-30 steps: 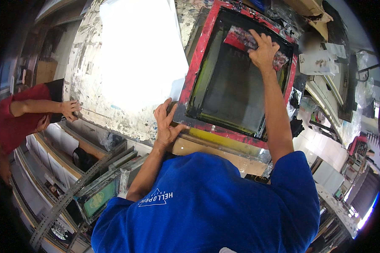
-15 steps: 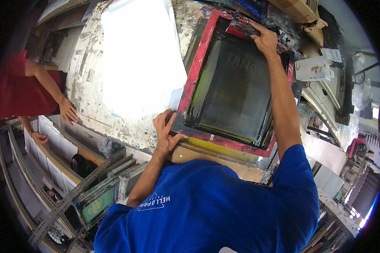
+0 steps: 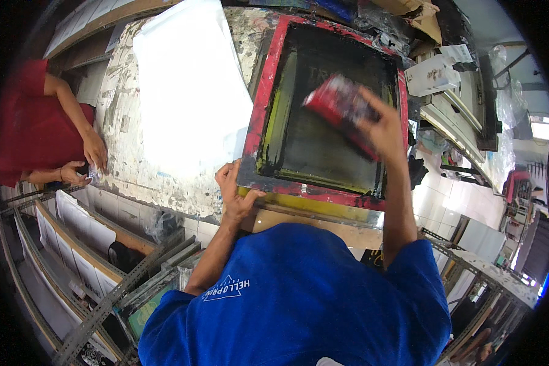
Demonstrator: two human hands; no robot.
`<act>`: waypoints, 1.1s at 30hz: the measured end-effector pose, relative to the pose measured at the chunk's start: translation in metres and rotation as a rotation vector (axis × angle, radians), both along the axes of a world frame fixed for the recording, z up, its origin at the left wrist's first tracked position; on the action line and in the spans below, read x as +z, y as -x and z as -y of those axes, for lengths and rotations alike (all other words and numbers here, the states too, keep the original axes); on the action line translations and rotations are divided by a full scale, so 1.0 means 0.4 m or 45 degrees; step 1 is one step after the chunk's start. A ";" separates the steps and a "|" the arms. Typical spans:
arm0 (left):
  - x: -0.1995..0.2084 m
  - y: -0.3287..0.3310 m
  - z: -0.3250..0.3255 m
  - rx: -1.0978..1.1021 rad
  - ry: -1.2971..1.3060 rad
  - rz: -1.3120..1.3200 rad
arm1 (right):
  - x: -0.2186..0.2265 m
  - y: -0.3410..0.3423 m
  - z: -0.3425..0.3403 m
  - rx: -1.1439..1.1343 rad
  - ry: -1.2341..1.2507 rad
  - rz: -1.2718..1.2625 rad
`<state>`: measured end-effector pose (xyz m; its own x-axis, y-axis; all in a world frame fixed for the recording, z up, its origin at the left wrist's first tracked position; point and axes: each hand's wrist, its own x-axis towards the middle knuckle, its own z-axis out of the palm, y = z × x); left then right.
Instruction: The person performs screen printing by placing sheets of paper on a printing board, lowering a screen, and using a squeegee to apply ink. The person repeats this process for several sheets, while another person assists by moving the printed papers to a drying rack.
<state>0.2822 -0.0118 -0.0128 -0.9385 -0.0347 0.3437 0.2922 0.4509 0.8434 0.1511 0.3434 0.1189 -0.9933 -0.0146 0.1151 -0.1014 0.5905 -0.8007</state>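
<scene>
A screen printing frame (image 3: 263,85) with a red, ink-stained border lies on the table, its dark mesh (image 3: 311,146) inside. Blurred by motion, my right hand (image 3: 381,125) is closed round a red, ink-smeared squeegee (image 3: 323,100). The squeegee is tilted slantwise over the right middle of the mesh; whether it touches the mesh I cannot tell. At the frame's near left corner, my left hand (image 3: 235,195) grips the border, with its thumb along the near edge and its fingers at the left side. A yellow strip (image 3: 323,204) shows under the near edge.
Large white sheets (image 3: 189,85) lie left of the frame on the paint-spotted table (image 3: 119,122). A co-worker in a red shirt (image 3: 49,131) has both hands at the table's left end. Metal racks (image 3: 73,244) stand at the lower left. A stained white container (image 3: 433,76) sits to the right.
My right hand has brought the squeegee from the frame's far end toward me, over the mesh, and turned it slantwise. My left hand stays at the corner. The co-worker's hands have come together.
</scene>
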 end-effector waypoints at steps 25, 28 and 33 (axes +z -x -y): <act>-0.066 0.849 -0.345 0.018 0.533 0.089 | 0.646 0.149 0.083 0.167 -0.779 -1.143; -0.036 0.818 -0.384 -0.052 0.723 0.183 | 0.684 0.142 0.080 0.118 -0.565 -0.699; -0.068 0.859 -0.358 -0.084 0.172 0.457 | 0.675 0.128 0.117 0.049 -0.708 -0.733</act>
